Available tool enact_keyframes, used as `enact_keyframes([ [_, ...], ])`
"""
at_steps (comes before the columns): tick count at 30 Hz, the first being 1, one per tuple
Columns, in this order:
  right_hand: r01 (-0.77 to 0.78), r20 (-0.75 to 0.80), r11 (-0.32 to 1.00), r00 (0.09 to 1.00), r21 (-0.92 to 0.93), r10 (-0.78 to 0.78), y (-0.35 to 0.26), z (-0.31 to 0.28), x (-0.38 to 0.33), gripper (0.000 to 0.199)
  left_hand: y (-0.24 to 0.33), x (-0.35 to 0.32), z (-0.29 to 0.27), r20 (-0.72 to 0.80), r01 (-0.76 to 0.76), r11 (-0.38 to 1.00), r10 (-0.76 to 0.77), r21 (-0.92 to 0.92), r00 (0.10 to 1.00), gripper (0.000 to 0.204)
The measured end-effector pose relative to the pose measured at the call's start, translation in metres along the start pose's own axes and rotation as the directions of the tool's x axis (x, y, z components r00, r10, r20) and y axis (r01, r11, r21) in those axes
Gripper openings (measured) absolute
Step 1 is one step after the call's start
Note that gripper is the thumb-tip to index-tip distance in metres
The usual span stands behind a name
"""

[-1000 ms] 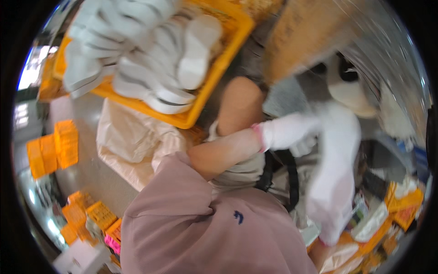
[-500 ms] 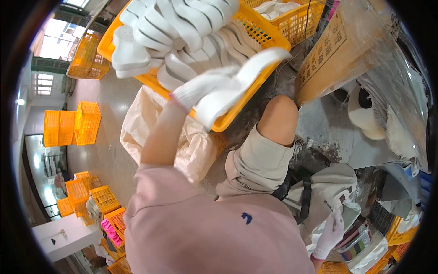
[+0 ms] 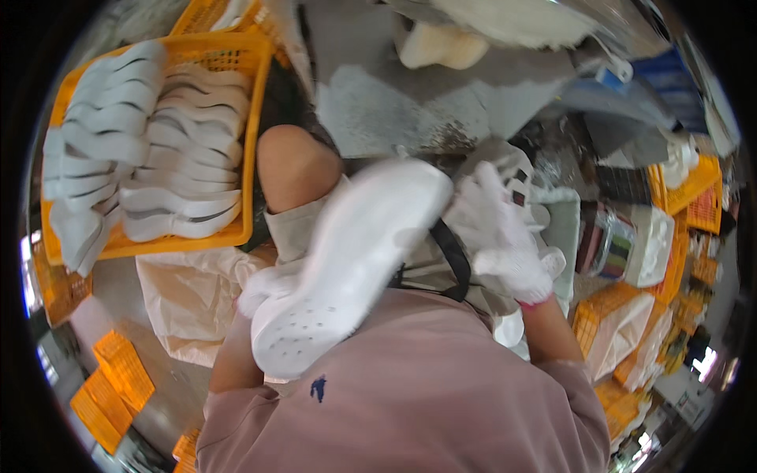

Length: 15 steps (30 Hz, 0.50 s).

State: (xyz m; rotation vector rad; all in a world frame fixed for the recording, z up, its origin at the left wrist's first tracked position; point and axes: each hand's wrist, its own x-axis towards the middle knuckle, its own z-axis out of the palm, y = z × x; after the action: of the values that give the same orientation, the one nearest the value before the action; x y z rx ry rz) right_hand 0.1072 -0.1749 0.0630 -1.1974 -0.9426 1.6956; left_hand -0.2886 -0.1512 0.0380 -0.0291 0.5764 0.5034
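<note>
My left hand (image 3: 266, 288), in a white knit glove, is closed on one end of a white shoe sole (image 3: 351, 260). Slightly blurred, the sole slants across in front of my chest and lap; small dots mark its lower end. To the right of it, my right hand (image 3: 512, 244), also gloved in white, has its fingers spread and holds nothing that I can see. Beside that hand is a pale grey-green bin (image 3: 563, 225) with white pieces near it. More white soles (image 3: 185, 169) lie stacked in rows in a yellow crate (image 3: 254, 150) on the left.
A cream woven sack (image 3: 193, 303) sits under the crate's near side. Ahead of my knees stands a grey, stained surface (image 3: 378, 106). Further yellow crates (image 3: 607, 315) line the right, near a container with striped coloured contents (image 3: 611, 240). A black strap (image 3: 453, 260) crosses my lap.
My left hand has carried the sole from above the crate to in front of my body. My right hand has come up beside it. The view has swung to the right.
</note>
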Motion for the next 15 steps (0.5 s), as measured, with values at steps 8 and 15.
enact_keyframes([
  [8, -0.035, -0.804, 0.964, 0.561, -0.265, -0.200, -0.056, -0.026, -0.053, 0.040, -0.022, 0.202, 0.066, 0.067, -0.218, 0.965, 0.230, -0.146, 0.971, 0.061],
  [15, -0.254, -0.574, 0.530, 0.536, -0.809, -0.619, -0.006, 0.023, -0.059, 0.056, -0.037, 0.292, 0.169, -0.009, -0.431, 0.901, 0.431, -0.046, 0.902, 0.033],
])
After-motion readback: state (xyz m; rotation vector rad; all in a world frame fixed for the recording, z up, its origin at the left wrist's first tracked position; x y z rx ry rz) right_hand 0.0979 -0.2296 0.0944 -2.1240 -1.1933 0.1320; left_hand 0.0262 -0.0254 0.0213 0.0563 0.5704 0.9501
